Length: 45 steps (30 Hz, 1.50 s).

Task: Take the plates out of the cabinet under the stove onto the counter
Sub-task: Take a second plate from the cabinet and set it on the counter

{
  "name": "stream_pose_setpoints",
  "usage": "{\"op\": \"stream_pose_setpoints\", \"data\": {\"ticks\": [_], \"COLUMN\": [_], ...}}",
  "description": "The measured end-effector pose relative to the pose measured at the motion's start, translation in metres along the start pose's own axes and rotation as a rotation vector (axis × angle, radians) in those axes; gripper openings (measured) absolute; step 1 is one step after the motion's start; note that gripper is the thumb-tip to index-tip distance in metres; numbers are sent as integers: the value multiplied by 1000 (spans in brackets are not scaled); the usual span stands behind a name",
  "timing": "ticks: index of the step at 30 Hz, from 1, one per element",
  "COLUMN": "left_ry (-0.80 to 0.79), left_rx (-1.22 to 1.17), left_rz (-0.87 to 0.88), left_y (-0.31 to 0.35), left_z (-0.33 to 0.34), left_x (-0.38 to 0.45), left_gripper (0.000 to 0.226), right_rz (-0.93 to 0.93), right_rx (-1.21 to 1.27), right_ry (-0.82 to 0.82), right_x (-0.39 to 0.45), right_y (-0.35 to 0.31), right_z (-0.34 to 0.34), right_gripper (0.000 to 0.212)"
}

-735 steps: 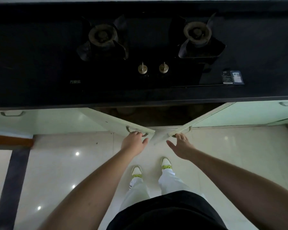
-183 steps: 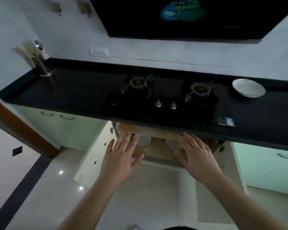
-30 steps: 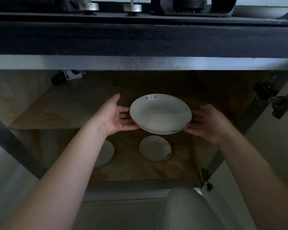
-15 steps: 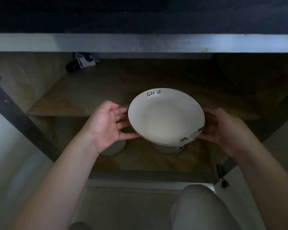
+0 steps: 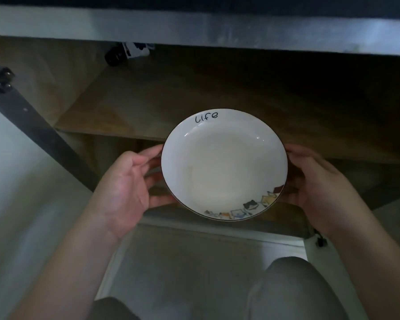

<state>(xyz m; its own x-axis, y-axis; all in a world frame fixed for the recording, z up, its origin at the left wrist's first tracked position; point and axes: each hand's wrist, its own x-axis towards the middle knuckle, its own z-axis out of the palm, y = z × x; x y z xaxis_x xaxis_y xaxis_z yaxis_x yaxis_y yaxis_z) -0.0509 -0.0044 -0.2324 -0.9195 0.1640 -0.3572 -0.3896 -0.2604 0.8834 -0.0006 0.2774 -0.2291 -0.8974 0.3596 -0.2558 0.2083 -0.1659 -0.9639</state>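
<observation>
A white plate [image 5: 224,165] with the word "life" on its far rim and small cat pictures on its near rim hangs level in front of the open cabinet. My left hand [image 5: 127,188] grips its left edge and my right hand [image 5: 319,188] grips its right edge, fingers underneath. The plate sits just outside the cabinet's front, below the counter edge [image 5: 194,26]. The plates on the cabinet's lower floor are hidden behind the held plate and my hands.
A wooden shelf [image 5: 129,107] crosses the cabinet behind the plate. A dark fitting with a white label [image 5: 127,51] hangs at the upper back. The open left door's edge [image 5: 32,128] slants at left. My knees [image 5: 293,287] are below the plate.
Both hands have drawn the plate out of the cabinet toward me, and it now tilts more face-up. The two plates on the lower floor have dropped out of sight behind it.
</observation>
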Motion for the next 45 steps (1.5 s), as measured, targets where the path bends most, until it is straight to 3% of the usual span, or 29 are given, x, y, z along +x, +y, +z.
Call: {"op": "stream_pose_setpoints", "data": {"ticks": [8, 16, 23, 31, 38, 45], "left_ry": [193, 286, 280, 231, 73, -101], "left_rx": [23, -1, -62, -79, -73, 95], "left_rz": [-141, -278, -366, -328, -330, -263], "left_y": [49, 73, 115, 181, 258, 297], "left_z": [10, 6, 3, 9, 20, 58], "left_x": [-68, -169, -279, -368, -410, -421], "left_gripper": [40, 24, 38, 33, 35, 43], "right_rz": [311, 470, 519, 480, 389, 306], "right_rx": [-94, -217, -169, -166, -142, -41], "right_ry": [-27, -32, -158, -223, -124, 111], "right_x": [-57, -140, -221, -299, -384, -435], "right_y": [-55, -108, -176, -247, -304, -328], "right_z": [21, 35, 26, 28, 31, 4], "right_gripper": [27, 34, 48, 49, 45, 38]}}
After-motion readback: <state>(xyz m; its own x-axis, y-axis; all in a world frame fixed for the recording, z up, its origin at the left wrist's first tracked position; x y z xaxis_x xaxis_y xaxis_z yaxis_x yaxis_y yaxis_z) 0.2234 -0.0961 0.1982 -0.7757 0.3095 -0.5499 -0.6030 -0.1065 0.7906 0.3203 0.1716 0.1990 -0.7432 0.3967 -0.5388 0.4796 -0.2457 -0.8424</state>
